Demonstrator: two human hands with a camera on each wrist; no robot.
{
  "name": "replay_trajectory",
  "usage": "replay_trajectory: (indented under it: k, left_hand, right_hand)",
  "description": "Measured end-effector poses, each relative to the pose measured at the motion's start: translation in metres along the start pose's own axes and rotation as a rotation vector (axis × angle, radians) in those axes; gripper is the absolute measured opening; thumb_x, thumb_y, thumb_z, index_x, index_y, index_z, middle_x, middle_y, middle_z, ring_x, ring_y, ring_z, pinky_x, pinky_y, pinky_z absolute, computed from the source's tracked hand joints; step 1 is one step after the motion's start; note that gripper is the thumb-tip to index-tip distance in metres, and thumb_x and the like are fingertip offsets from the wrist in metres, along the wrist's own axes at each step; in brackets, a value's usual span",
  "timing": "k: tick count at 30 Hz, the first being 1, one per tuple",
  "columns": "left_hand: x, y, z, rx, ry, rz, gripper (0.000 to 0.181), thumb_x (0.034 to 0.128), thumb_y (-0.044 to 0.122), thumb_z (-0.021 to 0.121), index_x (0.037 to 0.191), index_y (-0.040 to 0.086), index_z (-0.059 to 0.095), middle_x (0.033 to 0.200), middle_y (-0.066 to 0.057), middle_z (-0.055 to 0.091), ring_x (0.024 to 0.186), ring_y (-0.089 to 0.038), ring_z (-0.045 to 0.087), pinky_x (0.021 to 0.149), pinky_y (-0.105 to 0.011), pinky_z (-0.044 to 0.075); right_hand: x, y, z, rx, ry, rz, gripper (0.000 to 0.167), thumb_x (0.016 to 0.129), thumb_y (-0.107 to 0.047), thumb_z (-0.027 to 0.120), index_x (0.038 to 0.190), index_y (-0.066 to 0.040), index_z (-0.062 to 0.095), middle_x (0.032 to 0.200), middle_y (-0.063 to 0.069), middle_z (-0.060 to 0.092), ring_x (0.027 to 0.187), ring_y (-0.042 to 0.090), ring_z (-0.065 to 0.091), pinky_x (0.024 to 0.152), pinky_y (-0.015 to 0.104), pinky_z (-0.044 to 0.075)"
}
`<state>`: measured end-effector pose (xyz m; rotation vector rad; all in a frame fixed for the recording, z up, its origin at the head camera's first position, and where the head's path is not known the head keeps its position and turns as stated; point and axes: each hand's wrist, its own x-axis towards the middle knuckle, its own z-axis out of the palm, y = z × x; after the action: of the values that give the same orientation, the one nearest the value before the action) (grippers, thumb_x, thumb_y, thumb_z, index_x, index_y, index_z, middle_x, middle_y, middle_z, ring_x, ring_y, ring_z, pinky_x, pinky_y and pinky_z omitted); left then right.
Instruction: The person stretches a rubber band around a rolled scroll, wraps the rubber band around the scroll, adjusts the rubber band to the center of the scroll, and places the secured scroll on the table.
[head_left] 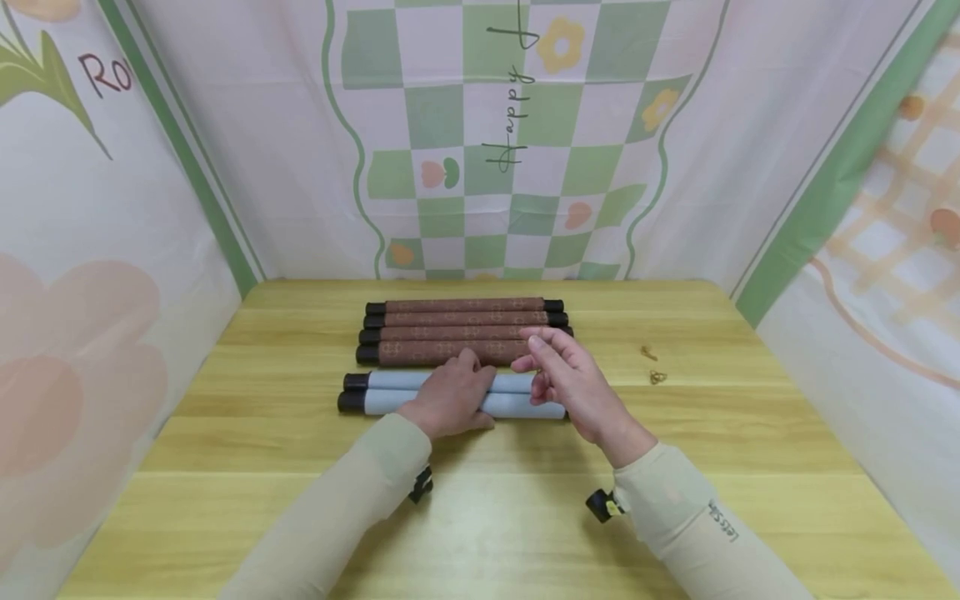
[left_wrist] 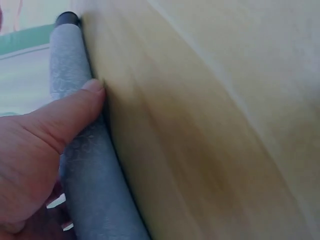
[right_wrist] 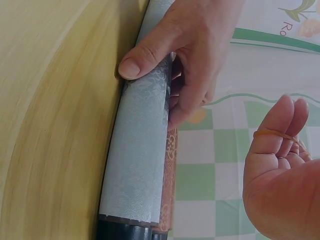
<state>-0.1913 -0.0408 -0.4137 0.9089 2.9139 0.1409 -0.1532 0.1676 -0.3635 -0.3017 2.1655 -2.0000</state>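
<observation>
Two light-blue scrolls [head_left: 390,402] with black end knobs lie side by side on the table. My left hand [head_left: 455,393] grips them near their middle, thumb on the near side and fingers over the far side. In the right wrist view, the left thumb presses the patterned blue scroll [right_wrist: 135,150]. Above the scrolls' right part, my right hand [head_left: 573,383] is raised with curled fingers. A thin orange-tan rubber band [right_wrist: 270,133] crosses its thumb and runs toward the other fingers; part of its loop is hidden. The left wrist view shows the near blue scroll [left_wrist: 97,185] under the left thumb.
Several brown patterned scrolls [head_left: 442,352] with black knobs lie in a row just behind the blue ones. Two small clumps of rubber bands [head_left: 657,377] sit to the right on the wooden table [head_left: 510,517]. Printed cloth curtains [head_left: 285,167] enclose the back and sides.
</observation>
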Motion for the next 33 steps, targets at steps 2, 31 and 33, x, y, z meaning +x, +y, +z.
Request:
replay_trajectory:
  k: [2,31,33]
  left_hand:
    - [0.0019,-0.0001,0.0025,0.02,0.006,-0.005,0.075,0.0895,0.058,0.076,0.144,0.011,0.054,0.13,-0.011,0.053,0.106,-0.023,0.058,0.089,-0.039,0.055]
    - [0.0084,-0.0014,0.0082,0.013,0.006,0.058,0.063,0.0885,0.059,0.077,0.125,0.011,0.058,0.112,-0.008,0.065,0.1,-0.023,0.062,0.088,-0.041,0.055]
    - [0.0085,-0.0021,0.0094,0.005,0.005,0.063,0.064,0.0891,0.059,0.076,0.129,0.012,0.057,0.113,-0.008,0.064,0.099,-0.023,0.061,0.088,-0.041,0.054]
  right_hand:
    - [-0.0001,-0.0001,0.0,-0.001,0.0,0.0,0.051,0.11,-0.046,0.047,0.148,-0.011,0.047,0.111,0.008,0.068,0.07,0.014,0.059,0.072,0.034,0.058]
    - [-0.0007,0.0009,-0.0015,-0.002,-0.002,0.0,0.052,0.11,-0.047,0.047,0.148,-0.011,0.048,0.111,0.009,0.067,0.07,0.015,0.058,0.07,0.033,0.058]
    - [-0.0007,0.0004,-0.0018,-0.003,-0.001,0.0,0.052,0.11,-0.047,0.046,0.148,-0.011,0.048,0.111,0.009,0.067,0.07,0.015,0.058,0.07,0.033,0.058]
